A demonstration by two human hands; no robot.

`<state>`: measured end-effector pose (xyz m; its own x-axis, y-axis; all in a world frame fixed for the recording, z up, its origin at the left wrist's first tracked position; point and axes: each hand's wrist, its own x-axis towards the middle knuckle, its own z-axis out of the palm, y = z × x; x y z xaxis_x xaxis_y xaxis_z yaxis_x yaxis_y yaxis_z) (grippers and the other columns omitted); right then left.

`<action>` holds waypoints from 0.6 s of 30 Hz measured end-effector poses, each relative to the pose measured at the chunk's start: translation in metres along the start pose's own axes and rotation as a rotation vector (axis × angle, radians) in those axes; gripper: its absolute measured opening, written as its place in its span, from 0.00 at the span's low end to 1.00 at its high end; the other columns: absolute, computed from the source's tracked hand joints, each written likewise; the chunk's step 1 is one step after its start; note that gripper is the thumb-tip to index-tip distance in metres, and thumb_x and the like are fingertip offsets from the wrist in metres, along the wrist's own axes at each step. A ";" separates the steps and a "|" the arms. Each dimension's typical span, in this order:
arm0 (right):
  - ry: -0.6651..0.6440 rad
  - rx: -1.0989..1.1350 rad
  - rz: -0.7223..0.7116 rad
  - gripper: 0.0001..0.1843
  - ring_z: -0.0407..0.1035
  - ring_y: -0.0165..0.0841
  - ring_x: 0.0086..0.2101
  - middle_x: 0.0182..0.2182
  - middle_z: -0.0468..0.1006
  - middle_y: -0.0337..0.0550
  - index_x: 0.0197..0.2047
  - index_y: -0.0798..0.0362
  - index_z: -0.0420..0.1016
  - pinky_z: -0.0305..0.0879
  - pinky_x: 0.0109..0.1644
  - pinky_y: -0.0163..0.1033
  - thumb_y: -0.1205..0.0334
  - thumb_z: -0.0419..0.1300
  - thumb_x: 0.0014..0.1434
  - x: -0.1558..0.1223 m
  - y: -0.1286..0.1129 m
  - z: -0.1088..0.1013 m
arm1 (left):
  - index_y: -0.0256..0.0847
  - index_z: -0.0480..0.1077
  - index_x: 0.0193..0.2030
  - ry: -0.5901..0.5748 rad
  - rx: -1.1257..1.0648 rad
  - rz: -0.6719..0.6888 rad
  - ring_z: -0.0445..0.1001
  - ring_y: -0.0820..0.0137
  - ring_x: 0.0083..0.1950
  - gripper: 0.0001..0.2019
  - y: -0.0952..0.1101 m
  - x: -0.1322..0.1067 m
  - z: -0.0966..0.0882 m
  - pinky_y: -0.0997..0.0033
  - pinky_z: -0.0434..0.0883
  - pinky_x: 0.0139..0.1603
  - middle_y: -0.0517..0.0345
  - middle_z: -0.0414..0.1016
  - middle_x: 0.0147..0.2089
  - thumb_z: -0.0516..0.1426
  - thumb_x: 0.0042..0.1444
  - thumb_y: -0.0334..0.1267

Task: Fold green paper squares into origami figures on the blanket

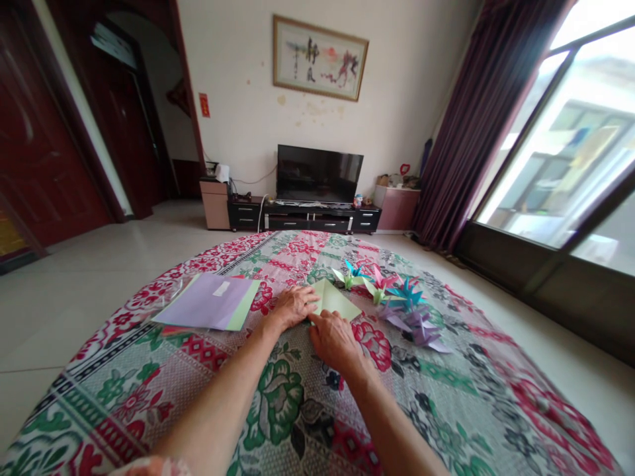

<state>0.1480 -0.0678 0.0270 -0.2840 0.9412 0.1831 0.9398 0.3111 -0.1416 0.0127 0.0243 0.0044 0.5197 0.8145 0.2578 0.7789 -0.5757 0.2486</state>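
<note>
A light green sheet of origami paper lies on the patterned tablecloth, with creases across it and one corner toward the right. My left hand is closed at its left edge, the bent fingers pressing on the paper. Close beside it, my right hand grips the near edge with curled fingers, the index finger pointing toward the left fingertips. The hands hide the paper's left and near corners. Just right of the paper stand several folded paper cranes: green, blue, pink and purple.
On the left of the round table lies a stack of coloured paper, a purple sheet on top with a small white label. Beyond the table are a TV on a low cabinet, a window and dark curtains.
</note>
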 end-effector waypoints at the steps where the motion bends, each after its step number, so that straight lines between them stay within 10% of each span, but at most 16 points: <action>1: 0.000 0.012 -0.010 0.13 0.65 0.37 0.38 0.36 0.72 0.46 0.41 0.49 0.72 0.57 0.39 0.39 0.62 0.48 0.59 -0.001 0.000 0.000 | 0.49 0.72 0.50 0.000 0.002 0.001 0.65 0.64 0.56 0.15 0.000 0.000 0.000 0.64 0.61 0.58 0.61 0.68 0.57 0.51 0.58 0.43; 18: -0.139 0.106 -0.088 0.16 0.68 0.33 0.33 0.34 0.74 0.49 0.30 0.56 0.76 0.60 0.34 0.35 0.81 0.50 0.46 -0.029 -0.004 -0.024 | 0.48 0.72 0.50 0.004 -0.061 0.004 0.64 0.67 0.57 0.15 -0.002 -0.001 0.004 0.66 0.57 0.61 0.60 0.69 0.57 0.52 0.58 0.42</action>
<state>0.1568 -0.0998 0.0459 -0.3944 0.9167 0.0641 0.8870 0.3980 -0.2344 0.0118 0.0253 0.0001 0.5211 0.8121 0.2626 0.7539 -0.5821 0.3044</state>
